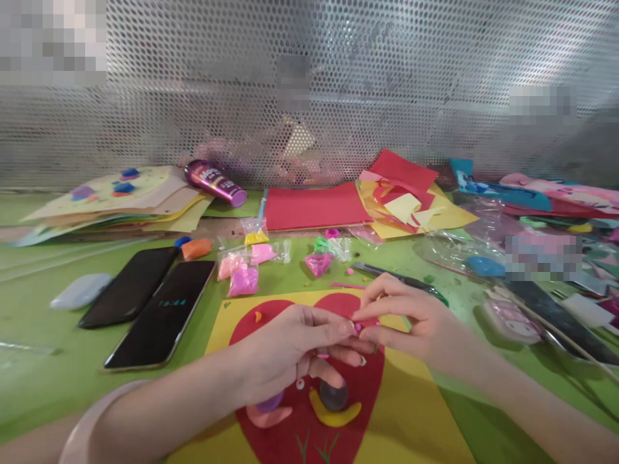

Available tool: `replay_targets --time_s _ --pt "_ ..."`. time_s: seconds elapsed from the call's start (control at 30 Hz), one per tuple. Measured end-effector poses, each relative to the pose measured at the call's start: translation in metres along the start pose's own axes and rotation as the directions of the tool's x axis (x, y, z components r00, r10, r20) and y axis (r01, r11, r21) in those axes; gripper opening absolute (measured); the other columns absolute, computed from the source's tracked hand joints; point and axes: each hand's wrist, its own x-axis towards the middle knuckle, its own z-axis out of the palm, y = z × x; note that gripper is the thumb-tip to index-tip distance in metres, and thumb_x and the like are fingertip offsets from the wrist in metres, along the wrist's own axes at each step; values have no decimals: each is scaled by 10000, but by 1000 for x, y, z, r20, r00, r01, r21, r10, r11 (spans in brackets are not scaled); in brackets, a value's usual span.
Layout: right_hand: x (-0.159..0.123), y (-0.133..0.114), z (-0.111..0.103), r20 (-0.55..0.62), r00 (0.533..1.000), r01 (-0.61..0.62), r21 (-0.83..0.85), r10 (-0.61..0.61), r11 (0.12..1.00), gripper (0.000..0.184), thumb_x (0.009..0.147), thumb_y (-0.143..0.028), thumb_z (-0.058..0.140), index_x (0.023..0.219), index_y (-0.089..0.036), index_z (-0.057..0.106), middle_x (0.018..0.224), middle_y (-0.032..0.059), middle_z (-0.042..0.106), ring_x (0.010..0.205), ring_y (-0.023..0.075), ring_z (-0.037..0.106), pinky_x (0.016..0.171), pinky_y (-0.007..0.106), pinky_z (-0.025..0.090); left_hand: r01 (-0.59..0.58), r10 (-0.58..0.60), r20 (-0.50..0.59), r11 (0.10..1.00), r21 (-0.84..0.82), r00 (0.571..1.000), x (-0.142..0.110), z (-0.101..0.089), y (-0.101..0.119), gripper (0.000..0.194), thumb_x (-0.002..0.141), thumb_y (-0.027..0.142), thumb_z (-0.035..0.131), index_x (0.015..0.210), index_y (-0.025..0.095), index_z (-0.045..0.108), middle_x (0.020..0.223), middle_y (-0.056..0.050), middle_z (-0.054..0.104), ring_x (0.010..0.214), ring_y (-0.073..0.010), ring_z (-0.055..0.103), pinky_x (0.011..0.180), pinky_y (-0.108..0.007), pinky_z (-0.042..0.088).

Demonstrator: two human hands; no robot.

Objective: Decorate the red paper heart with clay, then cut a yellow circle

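My left hand [290,351] and my right hand [403,316] meet fingertip to fingertip above a red paper heart [355,393] glued on a yellow sheet [416,419]. Both pinch one small pink piece of clay [358,327] between thumbs and forefingers. On the heart under my hands lie a dark clay ball [333,394], a yellow clay crescent [334,415], a purple lump [269,403] and a pink shape [268,417]. A small orange bit [258,316] sits at the heart's upper left.
Two dark phones [162,316] lie on the green table at the left. Small bags of pink, yellow and green clay [244,277] sit behind the sheet, with scissors [401,280] to the right. Coloured paper stacks [314,205], a purple tube [215,182] and a perforated metal wall stand behind.
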Motion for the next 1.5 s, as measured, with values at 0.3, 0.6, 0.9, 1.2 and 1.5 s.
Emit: replay_targets --time_s 0.3,0.6,0.9,1.2,1.5 --pt "0 0 1 -42 996 78 -19 -79 997 107 785 -165 578 823 -202 671 825 34 569 785 121 537 728 267 458 -45 45 2 999 13 999 -1 3 1 225 749 320 625 851 128 682 936 -101 658 772 -132 604 512 -150 511" --pt "0 6 -6 -13 998 52 -115 -54 992 144 812 -282 559 893 -227 665 889 38 577 838 142 549 764 285 457 -65 67 -57 997 36 996 1 2 -1 214 707 325 663 784 125 673 856 -84 664 713 -125 594 489 -167 505" --pt "-6 59 -29 326 938 27 -403 116 915 209 853 -297 488 926 -219 669 945 58 577 889 189 548 779 335 442 -26 18 -130 998 -63 991 0 -1 1 203 691 311 684 791 137 655 902 -83 667 692 -104 599 468 -140 489" --pt "-5 66 -18 319 948 163 -448 -13 879 190 851 -217 474 848 -177 660 869 60 606 823 176 561 755 323 450 -9 -1 -141 997 -75 990 1 -2 0 182 702 299 674 790 140 668 886 -57 660 585 -61 564 460 -128 479" --pt "-7 -4 -3 -152 979 101 -211 -134 972 133 831 -212 489 831 -209 622 857 51 596 736 120 579 643 229 498 -6 -8 -120 993 -117 993 0 2 0 202 668 295 699 768 124 660 814 -53 653 586 -59 547 421 -114 405"
